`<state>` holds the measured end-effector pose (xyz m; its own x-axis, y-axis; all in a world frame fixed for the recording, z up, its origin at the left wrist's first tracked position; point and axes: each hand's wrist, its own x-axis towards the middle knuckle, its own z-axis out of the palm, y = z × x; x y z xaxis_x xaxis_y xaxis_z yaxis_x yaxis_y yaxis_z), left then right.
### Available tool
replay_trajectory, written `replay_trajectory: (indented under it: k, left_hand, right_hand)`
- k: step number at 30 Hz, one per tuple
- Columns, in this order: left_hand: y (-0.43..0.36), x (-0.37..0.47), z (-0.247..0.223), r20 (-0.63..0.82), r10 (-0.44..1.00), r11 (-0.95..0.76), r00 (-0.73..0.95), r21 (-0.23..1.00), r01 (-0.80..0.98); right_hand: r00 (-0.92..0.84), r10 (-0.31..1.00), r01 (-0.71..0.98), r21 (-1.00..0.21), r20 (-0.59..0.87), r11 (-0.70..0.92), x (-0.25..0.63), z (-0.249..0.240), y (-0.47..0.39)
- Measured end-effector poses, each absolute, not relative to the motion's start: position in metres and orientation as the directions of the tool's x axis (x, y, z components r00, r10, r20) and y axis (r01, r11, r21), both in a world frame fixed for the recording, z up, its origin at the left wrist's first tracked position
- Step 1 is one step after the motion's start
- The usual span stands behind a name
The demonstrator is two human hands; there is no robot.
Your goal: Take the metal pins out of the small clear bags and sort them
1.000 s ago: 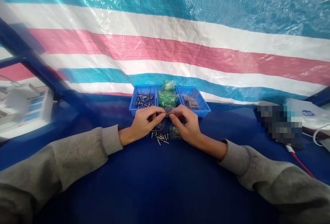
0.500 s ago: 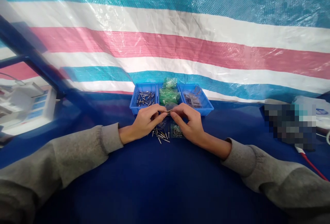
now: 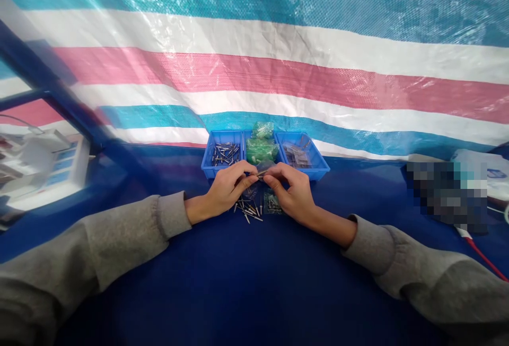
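My left hand and my right hand meet in front of the blue bins, thumbs and forefingers pinched on a small clear plastic bag. What is inside the bag is too small to make out. Loose blind rivets lie on the dark blue table just below my left hand. Beside them, partly under my right hand, is a small clear bag of metal parts.
Behind my hands stand three blue bins: the left bin holds loose rivets, the middle one green-tinted bags, the right bin clear flat bags. A striped plastic sheet hangs behind. At right lie a blurred dark object and a red cable.
Both hands keep their pinch on the small bag, with only slight finger movement. The whole view has shifted down a little.
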<state>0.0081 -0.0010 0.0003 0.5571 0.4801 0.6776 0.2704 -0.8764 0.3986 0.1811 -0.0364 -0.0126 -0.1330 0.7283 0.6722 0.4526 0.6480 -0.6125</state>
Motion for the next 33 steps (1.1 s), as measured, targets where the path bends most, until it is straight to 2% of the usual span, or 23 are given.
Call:
replay_trajectory:
  k: [8,16,26,33]
  left_hand:
    - [-0.0034,0.0063,0.0038,0.699,0.487,-0.873,0.523,0.401,0.277]
    - [-0.0024,0.0073,0.0021,0.688,0.525,-0.850,0.500,0.454,0.267]
    - [-0.0019,0.0076,0.0006,0.678,0.529,-0.848,0.511,0.438,0.297]
    - [-0.0008,0.0086,-0.0011,0.714,0.511,-0.859,0.478,0.446,0.252]
  right_hand:
    - [-0.121,0.721,0.455,-0.607,0.682,0.651,0.1815,-0.0148,-0.0335]
    - [-0.126,0.719,0.439,-0.611,0.684,0.658,0.1811,-0.0130,-0.0335]
    - [-0.146,0.745,0.411,-0.645,0.651,0.644,0.1833,-0.0105,-0.0396]
    - [-0.139,0.749,0.401,-0.655,0.648,0.640,0.1836,-0.0116,-0.0379]
